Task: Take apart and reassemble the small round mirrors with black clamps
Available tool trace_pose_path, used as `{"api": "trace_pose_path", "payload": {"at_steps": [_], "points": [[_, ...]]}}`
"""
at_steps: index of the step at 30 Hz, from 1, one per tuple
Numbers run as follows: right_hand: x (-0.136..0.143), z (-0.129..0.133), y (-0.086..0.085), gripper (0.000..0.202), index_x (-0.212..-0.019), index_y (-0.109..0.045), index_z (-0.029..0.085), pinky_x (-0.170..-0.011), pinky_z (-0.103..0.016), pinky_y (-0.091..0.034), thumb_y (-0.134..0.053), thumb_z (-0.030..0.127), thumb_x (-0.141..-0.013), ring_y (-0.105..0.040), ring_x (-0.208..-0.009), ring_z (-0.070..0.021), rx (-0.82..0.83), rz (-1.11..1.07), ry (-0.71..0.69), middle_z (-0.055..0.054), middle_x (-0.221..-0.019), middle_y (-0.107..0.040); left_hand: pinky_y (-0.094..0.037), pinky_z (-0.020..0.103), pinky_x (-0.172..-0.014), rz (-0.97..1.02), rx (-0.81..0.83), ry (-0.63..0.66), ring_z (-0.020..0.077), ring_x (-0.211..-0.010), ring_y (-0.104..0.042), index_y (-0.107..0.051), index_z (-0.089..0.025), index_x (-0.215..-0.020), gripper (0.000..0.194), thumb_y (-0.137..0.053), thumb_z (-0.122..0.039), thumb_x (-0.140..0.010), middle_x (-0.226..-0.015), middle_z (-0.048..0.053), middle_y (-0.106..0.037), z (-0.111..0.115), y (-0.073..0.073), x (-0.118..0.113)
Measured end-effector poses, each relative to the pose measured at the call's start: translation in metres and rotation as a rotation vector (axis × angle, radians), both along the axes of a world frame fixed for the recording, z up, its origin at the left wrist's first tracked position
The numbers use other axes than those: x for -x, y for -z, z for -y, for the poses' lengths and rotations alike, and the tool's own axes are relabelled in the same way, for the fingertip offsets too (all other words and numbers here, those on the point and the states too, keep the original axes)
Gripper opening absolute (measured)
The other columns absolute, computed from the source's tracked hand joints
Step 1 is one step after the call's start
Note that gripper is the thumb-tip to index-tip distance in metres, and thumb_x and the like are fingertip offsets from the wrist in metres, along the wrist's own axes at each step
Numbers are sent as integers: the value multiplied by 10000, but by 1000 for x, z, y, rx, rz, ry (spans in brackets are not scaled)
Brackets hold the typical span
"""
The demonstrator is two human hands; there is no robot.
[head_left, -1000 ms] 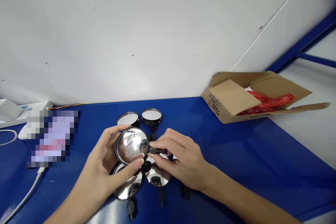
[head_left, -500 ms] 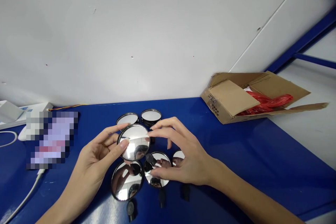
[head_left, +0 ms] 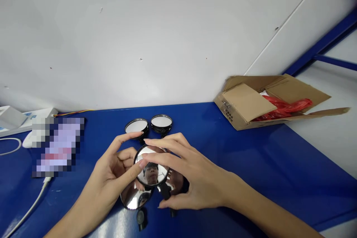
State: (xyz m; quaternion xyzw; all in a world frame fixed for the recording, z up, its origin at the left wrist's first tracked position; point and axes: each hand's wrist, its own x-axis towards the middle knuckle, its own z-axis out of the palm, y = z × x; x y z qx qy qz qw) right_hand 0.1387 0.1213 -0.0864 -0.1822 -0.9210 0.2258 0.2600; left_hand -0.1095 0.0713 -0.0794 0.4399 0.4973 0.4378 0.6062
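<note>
A round mirror [head_left: 156,174] with a black rim and short black stem is held above the blue table, its face turned toward me. My left hand [head_left: 117,169] grips its left side, thumb on the glass, index finger raised off the rim and the others curled behind. Over the top and right side reaches my right hand [head_left: 192,174], fingertips on the glass and rim, thumb below near the stem. Under it lies another round mirror [head_left: 132,198] with a black stem end [head_left: 141,218]. Further mirrors beneath my right hand are mostly hidden.
Two more round mirrors, a left one [head_left: 136,125] and a right one [head_left: 161,121], stand near the wall. An open cardboard box [head_left: 242,104] with red plastic [head_left: 287,108] sits back right. A blurred-out phone-like device [head_left: 60,147], white cable [head_left: 30,204] and power strip [head_left: 41,114] occupy the left.
The held mirror has moved down and to the right, and its stem now shows at lower right. My right fingers have come across its face; my left index finger has lifted from the rim.
</note>
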Motion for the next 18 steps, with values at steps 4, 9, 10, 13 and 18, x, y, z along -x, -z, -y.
{"api": "trace_pose_path", "payload": {"at_steps": [4,9,10,13,18], "points": [[5,3,-5,924,-1617,-521,228,-1282,-565,-423,-985,472,-856,-482,-1531,-348,6,46,-23,-204,-1680,-525,-578,230,-571,41,-12,43,142,-638,-638,-493,-351,-1577,726,-875,-491,-976,-782,-54,-648,3,-2,1],[1,2,-14,1015,-1608,-535,258,-1222,-574,-491,-1040,483,-757,-511,-1445,-359,38,33,3,-178,-1602,-566,-574,276,-615,8,-40,45,172,-637,-674,-475,-345,-1598,701,-828,-500,-1012,-785,-39,-670,5,-7,4],[-3,1,-16,1050,-1618,-529,275,-1202,-571,-512,-1051,493,-733,-512,-1433,-362,58,41,30,-170,-1590,-564,-595,300,-659,-6,-61,42,182,-654,-685,-475,-329,-1600,669,-791,-509,-1038,-780,-32,-682,4,-7,5],[-20,6,-25,1129,-1653,-485,300,-1138,-563,-573,-1068,481,-703,-537,-1376,-363,118,97,174,-156,-1561,-559,-626,341,-737,-40,-125,58,193,-682,-692,-454,-301,-1603,592,-683,-524,-1105,-773,-22,-713,1,-4,10],[-55,33,-21,976,-1602,-534,352,-1062,-559,-646,-1029,467,-769,-594,-1316,-367,144,219,464,-126,-1516,-600,-620,329,-734,-64,-138,35,181,-696,-676,-465,-319,-1566,523,-657,-518,-1121,-793,-35,-704,0,-1,11]]}}
